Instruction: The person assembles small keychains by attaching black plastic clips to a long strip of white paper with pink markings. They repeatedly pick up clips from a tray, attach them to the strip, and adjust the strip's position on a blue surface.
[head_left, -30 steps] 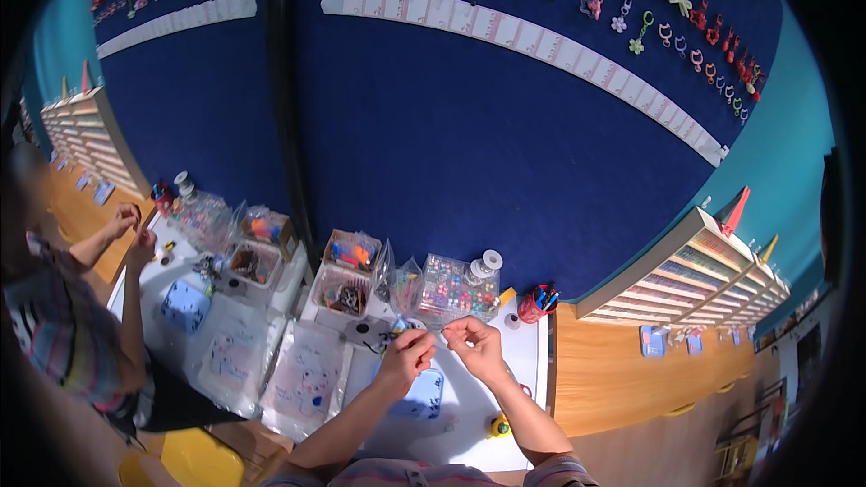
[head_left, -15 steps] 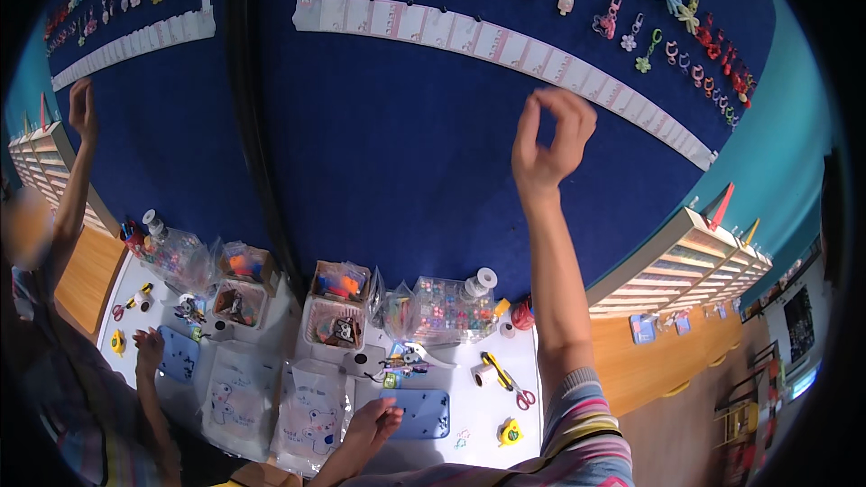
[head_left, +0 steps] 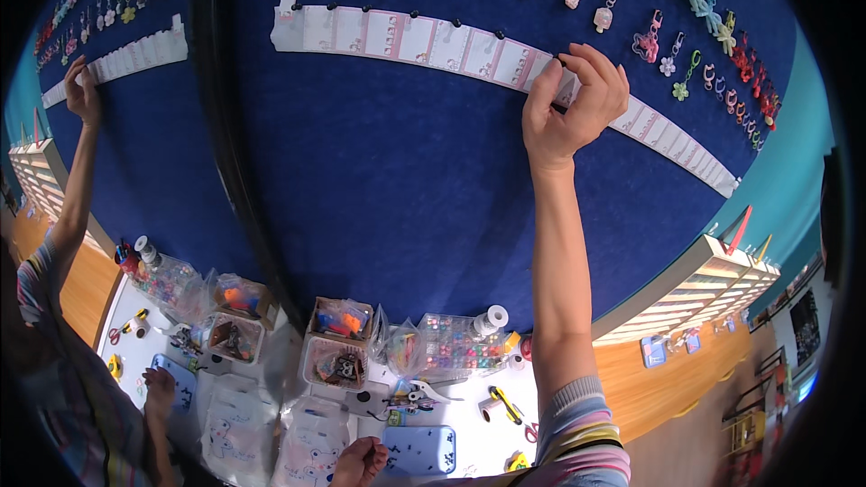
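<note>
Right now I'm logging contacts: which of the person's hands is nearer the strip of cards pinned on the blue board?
Right. The right hand touches the card strip; the left hand rests low at the table.

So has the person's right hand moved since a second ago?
Yes. The right hand has risen from the white table up the blue board and now touches the strip of paper cards pinned there.

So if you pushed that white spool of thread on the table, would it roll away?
Probably not at first: the white spool stands upright on its flat end beside the clear bead box. Being narrow and tall, it looks easy to tip. Once on its side, it would likely roll. It seems light.
</note>
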`<state>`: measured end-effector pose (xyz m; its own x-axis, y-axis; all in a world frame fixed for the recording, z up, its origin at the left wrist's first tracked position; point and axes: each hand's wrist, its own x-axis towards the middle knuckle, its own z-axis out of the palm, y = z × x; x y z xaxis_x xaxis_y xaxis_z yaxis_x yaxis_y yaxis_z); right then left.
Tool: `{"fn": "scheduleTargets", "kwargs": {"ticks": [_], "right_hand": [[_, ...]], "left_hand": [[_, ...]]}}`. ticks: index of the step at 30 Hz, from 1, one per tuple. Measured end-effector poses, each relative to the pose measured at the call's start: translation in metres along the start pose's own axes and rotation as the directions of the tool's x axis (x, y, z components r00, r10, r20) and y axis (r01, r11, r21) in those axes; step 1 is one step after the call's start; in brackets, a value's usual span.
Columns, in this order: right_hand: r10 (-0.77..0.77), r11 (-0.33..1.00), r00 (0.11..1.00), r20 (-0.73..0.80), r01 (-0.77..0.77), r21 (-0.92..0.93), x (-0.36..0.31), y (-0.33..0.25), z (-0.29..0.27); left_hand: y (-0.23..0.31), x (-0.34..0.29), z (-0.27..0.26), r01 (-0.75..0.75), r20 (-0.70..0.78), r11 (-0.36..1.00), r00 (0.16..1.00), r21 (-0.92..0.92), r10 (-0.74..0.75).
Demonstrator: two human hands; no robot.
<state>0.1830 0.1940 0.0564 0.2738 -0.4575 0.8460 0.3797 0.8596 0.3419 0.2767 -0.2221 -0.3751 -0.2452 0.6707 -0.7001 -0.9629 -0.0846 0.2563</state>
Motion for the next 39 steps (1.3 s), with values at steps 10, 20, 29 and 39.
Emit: {"fn": "scheduleTargets", "kwargs": {"ticks": [10, 20, 29, 39], "right_hand": [[-0.067, 0.996, 0.994, 0.084, 0.071, -0.049, 0.001, 0.000, 0.001], [-0.079, 0.994, 0.993, 0.091, 0.085, -0.064, 0.003, -0.003, 0.003], [-0.095, 0.992, 0.990, 0.100, 0.102, -0.069, 0.004, -0.002, 0.003], [-0.097, 0.992, 0.989, 0.111, 0.105, -0.074, 0.004, -0.003, 0.003]], "left_hand": [[-0.020, 0.019, 0.003, 0.004, 0.110, 0.995, 0.994, 0.096, -0.015], [-0.010, 0.003, 0.015, -0.022, 0.043, 0.994, 0.999, 0.105, 0.018], [-0.011, 0.000, 0.023, -0.053, 0.110, 0.994, 0.993, 0.100, 0.042], [0.000, -0.005, 0.029, 0.008, 0.062, 0.999, 0.998, 0.031, -0.010]]}}
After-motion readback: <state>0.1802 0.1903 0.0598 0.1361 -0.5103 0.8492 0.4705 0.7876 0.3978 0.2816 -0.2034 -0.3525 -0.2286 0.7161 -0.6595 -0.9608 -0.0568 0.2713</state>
